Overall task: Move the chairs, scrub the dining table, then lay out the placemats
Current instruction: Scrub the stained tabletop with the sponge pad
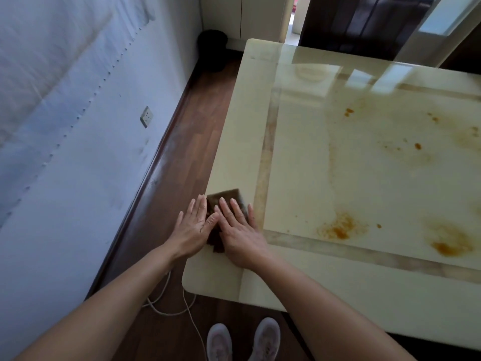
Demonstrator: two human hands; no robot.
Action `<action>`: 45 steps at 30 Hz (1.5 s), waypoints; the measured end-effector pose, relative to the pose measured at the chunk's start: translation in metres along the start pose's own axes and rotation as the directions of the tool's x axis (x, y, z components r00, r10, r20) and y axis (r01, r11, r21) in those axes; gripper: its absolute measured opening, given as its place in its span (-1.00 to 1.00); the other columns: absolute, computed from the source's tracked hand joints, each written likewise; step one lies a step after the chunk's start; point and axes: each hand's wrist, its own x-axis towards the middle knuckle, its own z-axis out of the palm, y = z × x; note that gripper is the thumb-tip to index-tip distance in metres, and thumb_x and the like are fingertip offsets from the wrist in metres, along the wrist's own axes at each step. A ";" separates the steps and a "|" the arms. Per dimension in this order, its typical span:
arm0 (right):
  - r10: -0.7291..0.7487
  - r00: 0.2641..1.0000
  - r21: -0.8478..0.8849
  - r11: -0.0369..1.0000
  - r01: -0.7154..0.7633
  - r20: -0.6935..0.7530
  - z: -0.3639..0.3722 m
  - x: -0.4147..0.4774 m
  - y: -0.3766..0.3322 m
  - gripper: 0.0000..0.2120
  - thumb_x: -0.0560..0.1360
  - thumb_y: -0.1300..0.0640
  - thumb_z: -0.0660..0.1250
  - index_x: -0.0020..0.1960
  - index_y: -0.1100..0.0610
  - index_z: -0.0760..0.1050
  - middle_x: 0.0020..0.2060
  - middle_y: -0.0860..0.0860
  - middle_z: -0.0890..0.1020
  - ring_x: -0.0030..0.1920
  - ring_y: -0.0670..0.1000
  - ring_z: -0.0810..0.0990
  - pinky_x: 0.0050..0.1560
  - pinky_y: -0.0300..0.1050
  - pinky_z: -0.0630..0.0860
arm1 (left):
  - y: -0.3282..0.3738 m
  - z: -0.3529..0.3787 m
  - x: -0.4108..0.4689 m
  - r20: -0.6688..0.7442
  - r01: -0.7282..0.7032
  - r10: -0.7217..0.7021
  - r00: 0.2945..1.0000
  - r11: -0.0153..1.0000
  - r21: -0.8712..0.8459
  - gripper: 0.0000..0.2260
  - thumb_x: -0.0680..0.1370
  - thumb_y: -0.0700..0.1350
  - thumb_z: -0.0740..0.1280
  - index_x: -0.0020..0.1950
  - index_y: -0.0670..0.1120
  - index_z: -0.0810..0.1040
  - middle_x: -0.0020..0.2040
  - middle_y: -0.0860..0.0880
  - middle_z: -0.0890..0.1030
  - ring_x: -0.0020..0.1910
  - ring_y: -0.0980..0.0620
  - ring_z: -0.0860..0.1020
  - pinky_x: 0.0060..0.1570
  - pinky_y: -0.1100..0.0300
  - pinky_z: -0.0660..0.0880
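A glossy cream dining table [338, 295] fills the right side, marked with orange-brown stains [338, 227] near its front and right. A brown scrubbing cloth [226, 198] lies flat at the table's left edge. My left hand [192, 227] rests flat with fingers spread on the cloth's left side, partly over the table edge. My right hand [239, 230] presses flat on the cloth's right side. Both palms cover most of the cloth. No chairs or placemats are in view.
A white wall with a socket [146, 116] runs along the left, with a strip of wooden floor [187, 157] between it and the table. A white cable [179, 306] lies on the floor by my shoes [244, 340]. A dark bin [212, 49] stands in the far corner.
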 end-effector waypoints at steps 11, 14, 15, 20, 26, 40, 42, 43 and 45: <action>0.370 0.929 -0.108 0.924 -0.367 0.009 -0.013 -0.080 0.105 -0.42 0.63 -0.06 -0.08 0.54 0.04 -0.28 0.52 -0.05 -0.30 0.53 0.01 -0.28 0.47 0.09 -0.27 | -0.001 0.007 0.005 0.042 0.010 -0.020 0.999 0.974 0.225 -0.35 0.59 0.23 -0.16 0.51 -0.09 -0.35 0.50 -0.01 -0.42 0.49 0.06 -0.36 0.46 -0.03 -0.29; 0.421 0.907 -0.130 0.899 -0.418 -0.001 -0.017 -0.083 0.100 -0.41 0.63 0.01 0.01 0.56 0.10 -0.17 0.54 -0.03 -0.21 0.50 0.11 -0.05 0.43 0.10 0.02 | 0.000 0.005 0.005 0.060 0.003 -0.016 0.998 0.978 0.210 -0.36 0.60 0.22 -0.15 0.51 -0.08 -0.36 0.49 0.00 -0.43 0.49 0.06 -0.35 0.46 -0.03 -0.28; 0.418 0.909 -0.133 0.900 -0.414 -0.004 -0.020 -0.079 0.093 -0.41 0.62 0.07 0.05 0.55 0.15 -0.14 0.54 0.01 -0.18 0.46 0.15 0.01 0.40 0.08 0.10 | -0.001 0.004 0.004 0.064 0.003 -0.017 0.998 0.979 0.204 -0.36 0.61 0.21 -0.14 0.51 -0.08 -0.36 0.49 0.00 -0.43 0.49 0.06 -0.34 0.46 -0.03 -0.28; 0.253 0.966 -0.158 0.957 -0.242 0.049 -0.026 -0.069 0.036 -0.40 0.54 0.33 0.07 0.53 0.30 -0.05 0.53 0.19 -0.11 0.33 0.27 0.18 0.30 0.07 0.32 | 0.003 0.003 0.002 0.058 0.002 -0.013 0.998 0.982 0.191 -0.36 0.61 0.20 -0.12 0.51 -0.09 -0.35 0.50 -0.02 -0.40 0.51 0.04 -0.32 0.46 -0.04 -0.26; 0.029 0.993 -0.106 0.994 -0.017 0.116 0.004 -0.072 -0.053 -0.35 0.51 0.31 0.19 0.51 0.35 -0.02 0.52 0.24 -0.12 0.34 0.31 0.17 0.25 0.11 0.34 | 0.006 -0.001 -0.001 0.052 0.013 -0.024 0.998 0.980 0.197 -0.37 0.61 0.21 -0.14 0.53 -0.11 -0.30 0.52 -0.05 -0.35 0.51 0.02 -0.32 0.45 -0.04 -0.27; 0.032 0.987 -0.261 0.965 0.011 0.160 0.007 -0.111 0.017 -0.61 0.50 0.38 0.18 0.32 0.45 0.33 0.46 0.36 0.10 0.32 0.28 0.25 0.18 0.13 0.46 | 0.057 0.014 -0.007 0.015 -0.126 0.127 0.992 0.949 0.289 -0.40 0.63 0.17 -0.12 0.52 -0.09 -0.30 0.52 -0.03 -0.35 0.49 0.02 -0.35 0.46 -0.01 -0.30; 0.116 0.978 -0.316 0.947 -0.057 0.171 0.002 -0.128 0.047 -0.58 0.52 0.38 0.15 0.37 0.44 0.27 0.46 0.37 0.08 0.34 0.28 0.26 0.26 0.11 0.39 | 0.070 0.023 -0.005 0.053 -0.157 0.148 0.988 0.930 0.331 -0.37 0.63 0.17 -0.08 0.52 -0.09 -0.33 0.52 -0.05 -0.36 0.49 0.00 -0.36 0.47 -0.03 -0.29; 0.155 0.972 -0.343 0.935 -0.087 0.177 -0.001 -0.140 0.063 -0.56 0.53 0.37 0.14 0.40 0.43 0.23 0.46 0.37 0.07 0.35 0.28 0.27 0.30 0.08 0.35 | 0.077 0.028 -0.003 0.074 -0.175 0.159 0.985 0.919 0.353 -0.35 0.62 0.18 -0.05 0.51 -0.09 -0.34 0.51 -0.06 -0.37 0.49 -0.01 -0.36 0.47 -0.04 -0.29; 0.226 0.959 -0.368 0.918 -0.151 0.170 -0.005 -0.162 0.091 -0.51 0.54 0.37 0.14 0.43 0.44 0.16 0.46 0.38 0.07 0.35 0.28 0.28 0.35 0.05 0.30 | 0.087 0.036 -0.001 0.107 -0.209 0.181 0.978 0.892 0.401 -0.27 0.59 0.23 0.02 0.51 -0.08 -0.34 0.51 -0.07 -0.36 0.49 -0.03 -0.35 0.48 -0.06 -0.27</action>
